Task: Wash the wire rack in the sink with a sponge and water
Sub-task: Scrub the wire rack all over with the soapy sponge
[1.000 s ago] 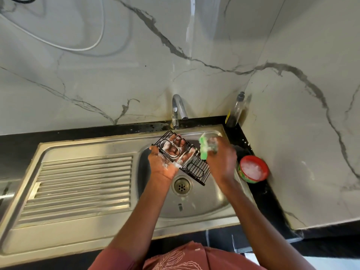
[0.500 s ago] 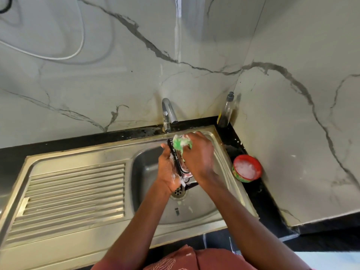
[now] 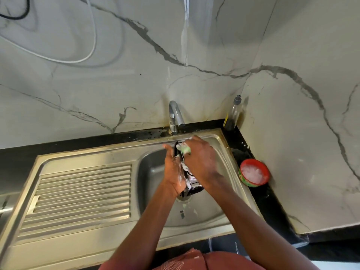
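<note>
Right hand (image 3: 199, 162) fingers curl around a green sponge (image 3: 185, 149), pressing it on the black wire rack (image 3: 188, 177), held edge-on over the stainless sink (image 3: 155, 172) by the soapy left hand (image 3: 173, 170); its finger grip is hidden. Black bench (image 3: 253, 191) and veined marble wall (image 3: 116, 84) surround them.

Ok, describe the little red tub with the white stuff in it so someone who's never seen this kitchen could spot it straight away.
Start at the steel sink and go past its right rim onto the black counter, against the marble side wall. The tub sits there, nearer than the clear pump bottle in the corner. It is the only round, red-rimmed thing, open on top and filled with white foam.
</note>
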Demonstrator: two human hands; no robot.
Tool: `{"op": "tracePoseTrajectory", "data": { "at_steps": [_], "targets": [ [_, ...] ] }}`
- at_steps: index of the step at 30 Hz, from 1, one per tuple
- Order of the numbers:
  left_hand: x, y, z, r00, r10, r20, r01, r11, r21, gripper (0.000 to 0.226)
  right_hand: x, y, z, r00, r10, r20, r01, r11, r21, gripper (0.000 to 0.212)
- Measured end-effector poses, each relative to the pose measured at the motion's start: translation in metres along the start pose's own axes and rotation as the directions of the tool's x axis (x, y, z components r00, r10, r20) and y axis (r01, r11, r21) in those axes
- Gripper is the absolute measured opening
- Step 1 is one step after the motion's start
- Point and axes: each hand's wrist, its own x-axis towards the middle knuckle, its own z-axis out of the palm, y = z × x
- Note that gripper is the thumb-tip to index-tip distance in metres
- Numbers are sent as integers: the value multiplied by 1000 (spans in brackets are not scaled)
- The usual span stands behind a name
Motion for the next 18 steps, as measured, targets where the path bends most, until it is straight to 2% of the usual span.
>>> {"op": "tracePoseTrajectory", "data": {
  "at_steps": [2,4,7,9,10,12,15,17,18],
  "targets": [
    [-3,6,-2,1000,-2,-3,1,999,-38,109,-9,1,4,988,-84,126,80,996,33,33],
    [-6,13,-4,1000,1,1,-1,998,-70,118,-18,12,-1,976,-79,203,75,997,30,33],
    [-7,15,-2,1000,-7,-1,7,999,-47,118,-14,16,-6,992,72,102,-69,997,-30,31],
    [-11,14,5,1000,-11,16,11,999,32,109,-8,6,1,996,85,-5,-85,996,-8,31],
    [-14,14,8,1000,-18,16,17,999,50,102,-7,-1,4,998,59,-4,-59,998,-17,29],
    [-15,13,6,1000,-8,2,8,1000,7,101,-14,-8,9,997,-41,68,43,999,-29,25],
    [-8,14,-4,1000,8,-1,-8,988,-155,121,-30,6,5,958,-139,252,143,990,4,29],
    [-6,17,-4,1000,-12,7,13,990,-139,125,-35,23,3,956,-94,277,97,995,3,36],
    [-5,17,-3,999,-22,26,25,991,-135,124,-34,29,3,970,-30,241,29,1000,9,37]
  ]
}}
